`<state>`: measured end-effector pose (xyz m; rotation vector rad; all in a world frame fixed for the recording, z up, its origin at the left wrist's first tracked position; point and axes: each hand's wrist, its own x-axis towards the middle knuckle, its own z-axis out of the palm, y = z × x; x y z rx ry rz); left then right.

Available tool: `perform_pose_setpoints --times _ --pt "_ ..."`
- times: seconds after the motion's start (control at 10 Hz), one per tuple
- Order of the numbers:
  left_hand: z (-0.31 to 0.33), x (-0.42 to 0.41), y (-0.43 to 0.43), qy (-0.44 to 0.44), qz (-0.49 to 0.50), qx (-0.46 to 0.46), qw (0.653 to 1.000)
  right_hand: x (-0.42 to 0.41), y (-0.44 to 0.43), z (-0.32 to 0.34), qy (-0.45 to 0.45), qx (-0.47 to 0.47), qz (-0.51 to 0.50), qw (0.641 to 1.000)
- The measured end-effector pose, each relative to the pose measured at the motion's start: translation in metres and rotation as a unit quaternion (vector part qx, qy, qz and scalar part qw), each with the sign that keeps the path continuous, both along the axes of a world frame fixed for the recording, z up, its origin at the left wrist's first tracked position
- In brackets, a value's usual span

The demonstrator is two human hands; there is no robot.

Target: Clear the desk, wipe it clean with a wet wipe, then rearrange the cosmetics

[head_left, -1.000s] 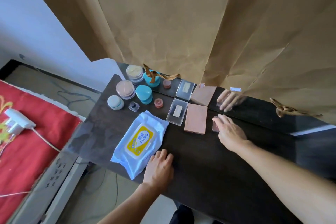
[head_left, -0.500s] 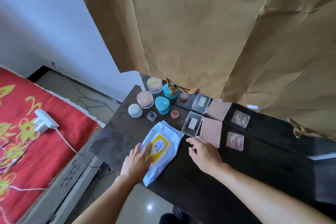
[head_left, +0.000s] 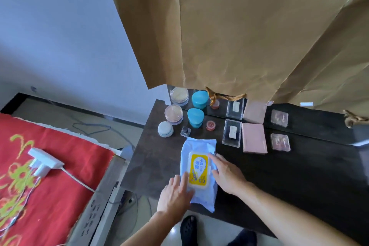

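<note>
A: What is nearest, at the bottom middle of the frame?
B: The left hand [head_left: 173,193]. Its grip is spread, and the fingers lie flat on the lower left part of the wet wipe pack [head_left: 199,147]. They do not curl around it.
A: And the other one?
B: The right hand [head_left: 227,175] comes in from the lower right. Its grip is also spread, with straight fingers touching the right side of the pack, at the edge of the yellow lid [head_left: 197,170].
A: Where does the pack lie?
B: Flat on the dark table [head_left: 289,185], in the middle of the frame, between the two hands.
A: And at the lower left?
B: A red bed cover [head_left: 60,185] with a white plug [head_left: 45,161] on it.
A: What is higher up?
B: A row of cosmetics above the pack. From left to right: a white jar [head_left: 165,129], a small clear bottle [head_left: 185,131] just beside the pack's top edge, a teal jar [head_left: 195,117], a red pot [head_left: 210,125], a clear case [head_left: 232,133], a pink palette [head_left: 254,141] and a small square case [head_left: 280,142].
A: And farthest?
B: Brown paper [head_left: 239,36] fills the upper right.
</note>
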<state>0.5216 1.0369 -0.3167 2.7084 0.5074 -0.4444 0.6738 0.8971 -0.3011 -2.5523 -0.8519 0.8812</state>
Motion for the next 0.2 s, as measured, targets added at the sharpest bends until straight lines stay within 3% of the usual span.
perform_pose_setpoints --times 0.2 --pt "-0.015 0.014 0.029 -0.158 -0.09 0.045 0.982 0.002 0.006 0.014 0.015 -0.016 -0.027 0.999"
